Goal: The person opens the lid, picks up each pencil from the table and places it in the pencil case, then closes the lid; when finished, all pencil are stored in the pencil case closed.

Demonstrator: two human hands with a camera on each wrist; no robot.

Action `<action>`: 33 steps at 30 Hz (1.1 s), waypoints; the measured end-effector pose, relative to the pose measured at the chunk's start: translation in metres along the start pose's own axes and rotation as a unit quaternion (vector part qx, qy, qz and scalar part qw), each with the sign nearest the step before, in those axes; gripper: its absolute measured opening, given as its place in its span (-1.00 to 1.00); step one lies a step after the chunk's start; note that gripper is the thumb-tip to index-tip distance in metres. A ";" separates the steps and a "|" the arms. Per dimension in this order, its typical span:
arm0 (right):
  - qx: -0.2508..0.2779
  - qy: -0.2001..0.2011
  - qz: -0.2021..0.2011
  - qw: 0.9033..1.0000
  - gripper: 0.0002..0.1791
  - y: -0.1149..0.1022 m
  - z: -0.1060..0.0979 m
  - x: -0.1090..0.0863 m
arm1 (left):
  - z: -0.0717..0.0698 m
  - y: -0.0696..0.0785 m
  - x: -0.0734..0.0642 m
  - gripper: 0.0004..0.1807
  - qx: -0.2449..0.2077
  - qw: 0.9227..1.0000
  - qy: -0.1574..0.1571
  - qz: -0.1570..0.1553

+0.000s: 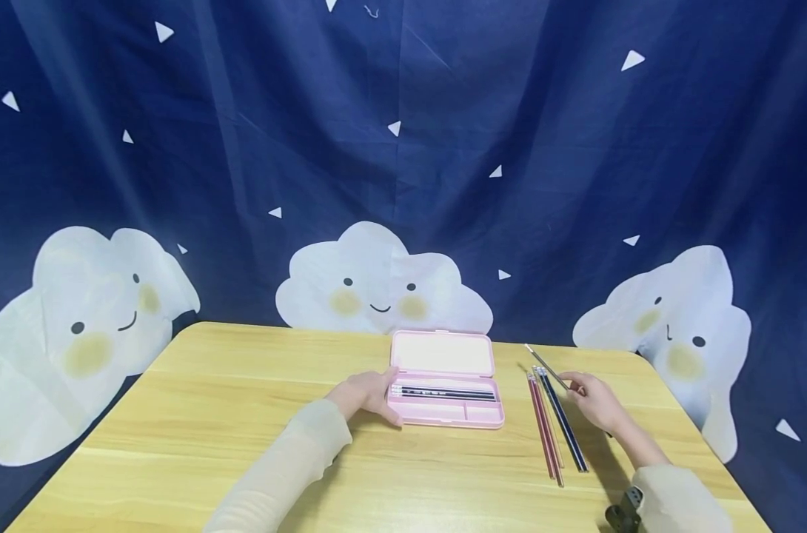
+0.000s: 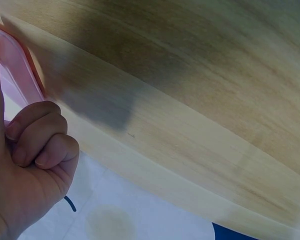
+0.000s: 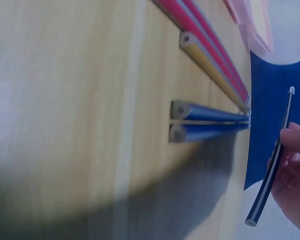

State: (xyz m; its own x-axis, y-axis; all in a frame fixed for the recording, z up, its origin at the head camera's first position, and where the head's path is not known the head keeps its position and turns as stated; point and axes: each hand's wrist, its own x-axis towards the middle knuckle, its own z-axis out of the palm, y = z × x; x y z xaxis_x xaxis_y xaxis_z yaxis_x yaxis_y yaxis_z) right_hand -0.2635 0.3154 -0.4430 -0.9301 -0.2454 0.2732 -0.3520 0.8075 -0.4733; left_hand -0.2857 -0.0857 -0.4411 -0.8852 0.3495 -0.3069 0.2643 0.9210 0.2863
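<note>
A pink pencil case (image 1: 417, 413) lies with its lid raised at the back middle of the table. Dark striped pencils (image 1: 443, 393) rest in its upper compartment. My left hand (image 1: 370, 392) grips the case's left side; in the left wrist view several of its fingers (image 2: 45, 132) are curled. Between thumb and fingers, my right hand (image 1: 593, 400) pinches a dark striped pencil (image 3: 271, 175), lifted off the table and tilted. Just left of that hand lie two dark blue pencils (image 1: 566, 426), two red pencils (image 1: 542, 429) and a tan one (image 3: 210, 67).
The wooden table (image 1: 197, 437) has rounded far corners. Behind it hangs a dark blue curtain (image 1: 403, 178) with white clouds and triangles. A black device (image 1: 623, 512) sits at the right wrist. A small divider splits the front part of the pencil case.
</note>
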 end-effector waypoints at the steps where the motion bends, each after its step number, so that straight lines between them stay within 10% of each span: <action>1: 0.001 0.001 -0.002 1.000 -0.69 -0.002 0.001 0.002 | 0.000 0.000 0.000 0.20 0.002 1.000 0.000 -0.001; 33: 0.047 -0.052 -0.093 0.993 -0.73 -0.060 0.064 0.046 | 0.000 0.000 0.002 0.19 0.014 1.000 -0.005 -0.007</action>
State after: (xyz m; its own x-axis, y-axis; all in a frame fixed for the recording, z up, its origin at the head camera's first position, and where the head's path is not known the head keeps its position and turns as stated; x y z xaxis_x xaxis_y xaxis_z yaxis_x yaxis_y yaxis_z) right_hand -0.2916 0.2208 -0.4556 -0.8522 -0.4435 0.2776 -0.5223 0.6901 -0.5009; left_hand -0.2878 -0.0849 -0.4417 -0.8855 0.3374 -0.3195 0.2621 0.9304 0.2560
